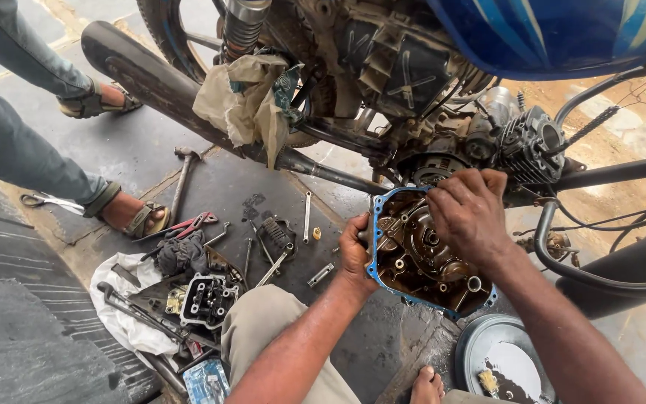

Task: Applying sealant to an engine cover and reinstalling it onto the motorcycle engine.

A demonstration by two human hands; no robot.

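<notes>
A dark, oily motorcycle engine cover point(420, 258) with a blue gasket round its rim sits against the engine of a blue-tanked motorcycle point(562, 30). My left hand point(354, 251) grips the cover's left edge. My right hand point(469, 209) rests on its upper right part, fingers curled over the top rim near the engine cylinder point(528, 142). The inside of the cover faces me, showing gears and round bores.
The black exhaust pipe point(151, 75) runs left with a dirty rag point(244, 101) draped on it. Spanners, a hammer point(182, 176), red pliers point(188, 224) and a cylinder head point(207, 299) lie on the floor at left. Another person's sandalled feet point(132, 217) stand nearby. A round tray point(502, 359) lies below.
</notes>
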